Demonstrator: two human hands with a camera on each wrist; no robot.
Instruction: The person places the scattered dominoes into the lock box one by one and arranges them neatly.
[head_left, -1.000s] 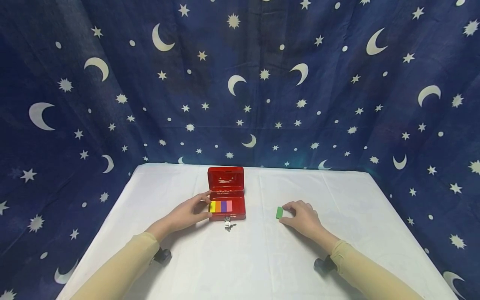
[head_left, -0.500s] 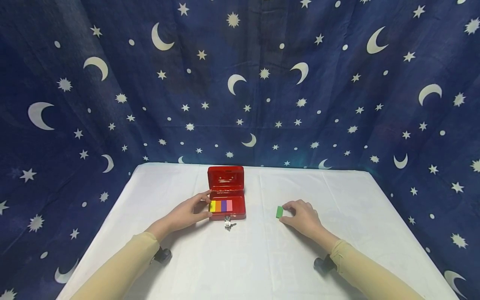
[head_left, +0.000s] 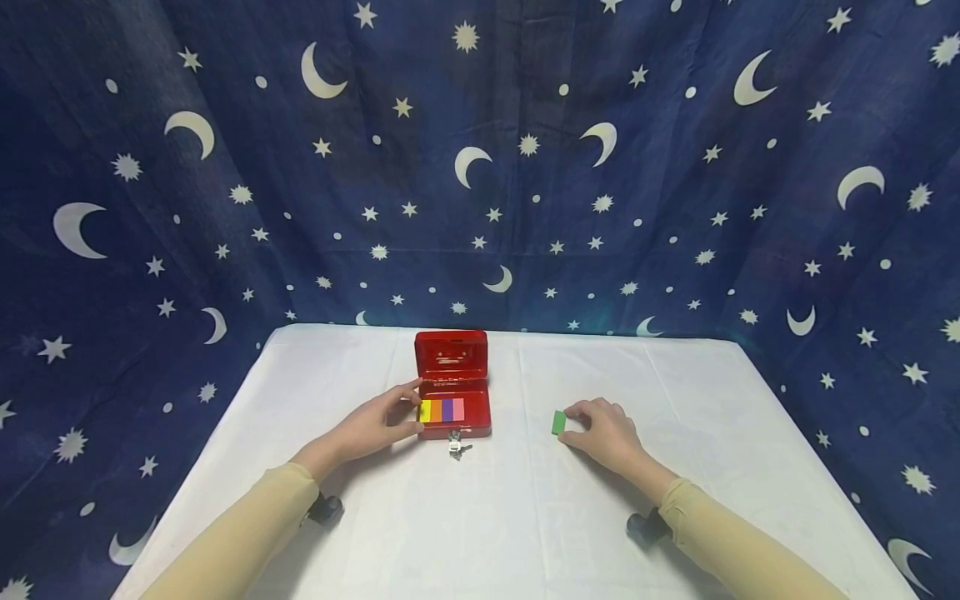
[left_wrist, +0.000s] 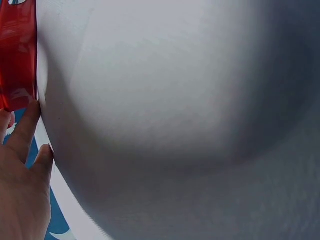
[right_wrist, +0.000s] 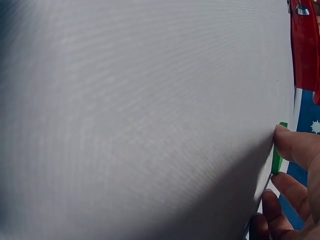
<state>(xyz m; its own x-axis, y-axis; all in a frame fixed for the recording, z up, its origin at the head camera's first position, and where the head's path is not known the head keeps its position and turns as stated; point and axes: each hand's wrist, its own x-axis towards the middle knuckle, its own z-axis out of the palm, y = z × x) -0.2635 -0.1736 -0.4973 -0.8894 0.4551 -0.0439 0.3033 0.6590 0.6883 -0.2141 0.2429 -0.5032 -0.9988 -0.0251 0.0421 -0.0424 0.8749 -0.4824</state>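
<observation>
A red metal cash box (head_left: 477,408) with its lid (head_left: 452,357) raised stands left of the middle of the white table. Inside it, a row of yellow, orange, purple and pink blocks (head_left: 447,410) lies side by side toward the left. My left hand (head_left: 367,427) rests at the box's left end, thumb by the front corner and a finger near the hinge. To the right of the box, my right hand (head_left: 607,433) pinches a green block (head_left: 558,422) between thumb and finger, low at the cloth. In the right wrist view the green block (right_wrist: 277,159) is partly hidden by the thumb.
A lock with keys (head_left: 455,446) hangs at the front of the box. White cloth (head_left: 495,533) covers the table. A dark blue curtain (head_left: 420,167) with moons and stars closes off the back and both sides.
</observation>
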